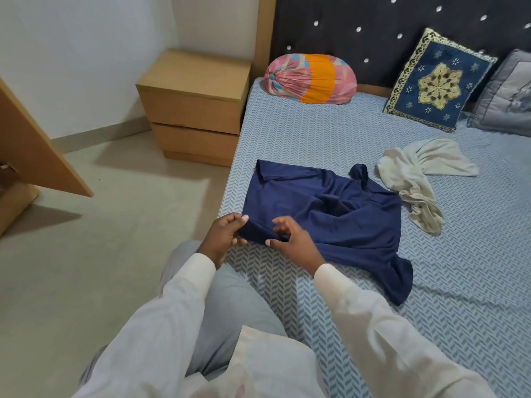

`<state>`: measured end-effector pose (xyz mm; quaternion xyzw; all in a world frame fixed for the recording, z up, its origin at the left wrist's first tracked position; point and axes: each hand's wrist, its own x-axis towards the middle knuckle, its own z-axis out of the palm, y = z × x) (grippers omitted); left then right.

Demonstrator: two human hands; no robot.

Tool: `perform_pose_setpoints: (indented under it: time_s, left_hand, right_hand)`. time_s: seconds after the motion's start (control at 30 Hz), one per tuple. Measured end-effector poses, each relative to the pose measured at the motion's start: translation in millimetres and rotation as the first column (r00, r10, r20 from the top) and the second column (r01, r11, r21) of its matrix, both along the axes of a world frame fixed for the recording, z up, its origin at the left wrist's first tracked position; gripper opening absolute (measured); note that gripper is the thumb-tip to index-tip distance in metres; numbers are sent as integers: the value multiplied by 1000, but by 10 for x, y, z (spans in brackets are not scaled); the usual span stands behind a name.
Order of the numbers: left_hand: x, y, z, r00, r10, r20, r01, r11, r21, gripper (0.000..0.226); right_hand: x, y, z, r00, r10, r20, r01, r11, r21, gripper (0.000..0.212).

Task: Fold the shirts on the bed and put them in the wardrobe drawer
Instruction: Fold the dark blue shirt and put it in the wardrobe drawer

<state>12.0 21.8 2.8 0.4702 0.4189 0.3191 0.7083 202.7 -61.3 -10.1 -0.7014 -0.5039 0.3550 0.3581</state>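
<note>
fingers of left hand [225, 239], right hand [293, 242] tight on navy shirt [330, 208], tips half-hidden

The grey square cushion [508, 93] is cut off by the right edge, and the light wooden door panel [37, 150] by the left, where a small metal fitting [7, 167] is too small to identify. The left hand [225, 239] hides the near corner of the dark blue fabric shirt [330, 214] that it grips. The right hand [291, 241] has blurred fingers [283, 225], so its hold cannot be told.
</note>
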Motion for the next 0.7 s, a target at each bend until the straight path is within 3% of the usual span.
perform_pose_setpoints:
  time_s: [0.07,0.17,0.27,0.4,0.53,0.7]
  left_hand:
    - [-18,-2,20,999,2,39,-1,999,-33,15]
    - [-15,-2,21,996,80,-30,-80,997,1,8]
    - [-25,5,16,971,217,-101,-210,975,75,12]
    - [-72,74,111,961,229,-155,-193,957,218,17]
    - [-201,303,246,948,195,-251,-130,959,253,21]
    - [-280,466,338,960,46,-276,14,977,210,21]
  right_hand:
    - [-48,-46,-43,995,-48,89,43,998,53,29]
    - [-64,-64,-78,960,-95,262,65,991,121,12]
    - [-27,-87,-85,904,-66,422,6,990,143,9]
    - [309,-237,-93,780,-87,620,26,994,106,8]
    - [1040,-637,8,704,-245,667,285,957,51,17]
    - [1842,-1295,363,591,-452,668,570,820,51,25]
